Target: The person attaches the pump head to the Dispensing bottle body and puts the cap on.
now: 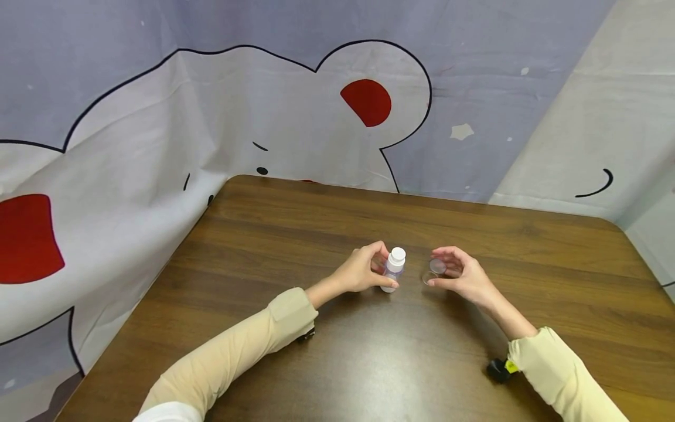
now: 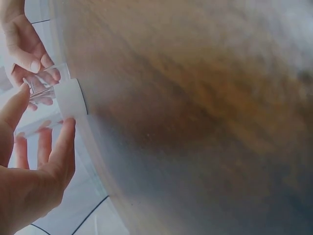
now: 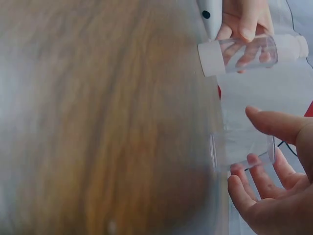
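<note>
My left hand (image 1: 364, 271) holds a small clear bottle (image 1: 392, 269) upright, thumb on the near side and fingers behind it. Its cap is white, and in the right wrist view the bottle (image 3: 247, 51) also has a white base. To its right, my right hand (image 1: 466, 278) curves loosely around a clear, empty-looking cylindrical container (image 1: 437, 267). The right wrist view shows the thumb raised off this container (image 3: 242, 149), with the fingertips along its other side. In the left wrist view the white base (image 2: 71, 98) sits between thumb and fingers.
Both hands are over a brown wooden table (image 1: 337, 334). A printed fabric curtain (image 1: 295, 123) hangs along its back and left edges. Under the right sleeve cuff shows a small black device (image 1: 497, 370) with a yellow patch.
</note>
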Available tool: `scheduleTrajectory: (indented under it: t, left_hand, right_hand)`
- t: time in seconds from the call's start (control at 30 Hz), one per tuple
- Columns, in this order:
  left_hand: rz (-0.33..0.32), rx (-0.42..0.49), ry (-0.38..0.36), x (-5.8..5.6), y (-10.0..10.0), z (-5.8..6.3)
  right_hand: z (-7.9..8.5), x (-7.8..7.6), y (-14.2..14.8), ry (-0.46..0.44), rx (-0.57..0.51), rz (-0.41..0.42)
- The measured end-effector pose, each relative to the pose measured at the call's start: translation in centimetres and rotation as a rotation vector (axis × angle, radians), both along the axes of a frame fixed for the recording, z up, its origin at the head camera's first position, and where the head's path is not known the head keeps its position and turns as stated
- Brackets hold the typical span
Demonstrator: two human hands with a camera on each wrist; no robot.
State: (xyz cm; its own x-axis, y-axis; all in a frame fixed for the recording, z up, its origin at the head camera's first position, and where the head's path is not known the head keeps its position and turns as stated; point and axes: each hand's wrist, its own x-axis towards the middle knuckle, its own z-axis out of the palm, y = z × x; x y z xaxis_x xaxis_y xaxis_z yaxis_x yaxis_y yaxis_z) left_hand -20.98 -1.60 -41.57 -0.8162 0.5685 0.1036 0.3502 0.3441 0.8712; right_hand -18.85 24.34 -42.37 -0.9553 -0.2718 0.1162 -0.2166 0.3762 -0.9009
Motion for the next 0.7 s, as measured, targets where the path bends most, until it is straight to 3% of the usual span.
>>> scheduleTrajectory:
  t: [0.7]
  left_hand:
    - [-0.008,-0.002,0.000,-0.24,0.00,-0.09]
  right_hand:
    - [-0.45,0.01,-0.34,-0.076,0.058,-0.041]
